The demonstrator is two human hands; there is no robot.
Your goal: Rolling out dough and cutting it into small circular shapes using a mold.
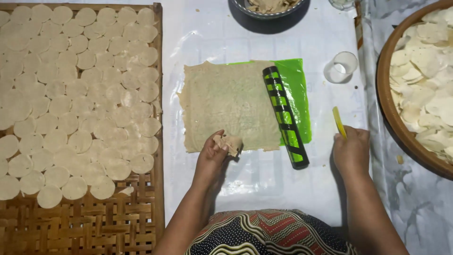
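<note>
A woven tray of dough discs lies left of the left hand; a rolled dough sheet sits just beyond it. The left hand pinches a dough scrap; the right hand grips a yellow cutter

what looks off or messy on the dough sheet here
The dough sheet has ragged edges, mostly along its left side and top, not a clean rectangle. The left hand holds a torn scrap at its bottom edge. A few crumbs dot the white cover. Nothing looks spilled.
</note>
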